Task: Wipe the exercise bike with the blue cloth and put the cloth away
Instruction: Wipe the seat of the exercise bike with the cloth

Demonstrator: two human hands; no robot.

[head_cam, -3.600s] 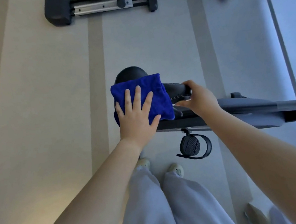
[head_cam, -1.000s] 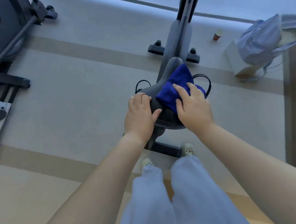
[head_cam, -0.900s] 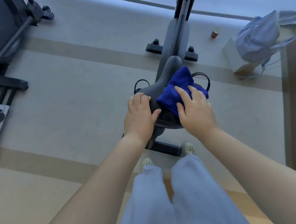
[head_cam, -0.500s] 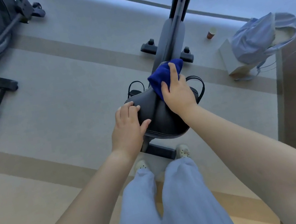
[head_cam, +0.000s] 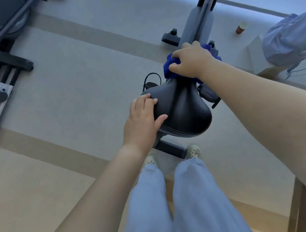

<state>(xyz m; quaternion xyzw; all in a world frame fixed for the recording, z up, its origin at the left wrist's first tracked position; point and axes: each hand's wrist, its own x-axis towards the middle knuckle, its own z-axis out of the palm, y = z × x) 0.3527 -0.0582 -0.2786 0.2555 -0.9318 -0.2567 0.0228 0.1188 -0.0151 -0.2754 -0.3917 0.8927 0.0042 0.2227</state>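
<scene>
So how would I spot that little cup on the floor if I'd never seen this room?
Start at the exercise bike in the middle, with its black saddle. Look right of its grey frame, across the bare floor towards the pale blue bag. The small cup stands alone between them, the only reddish-brown thing with a white top among grey and blue.
</scene>
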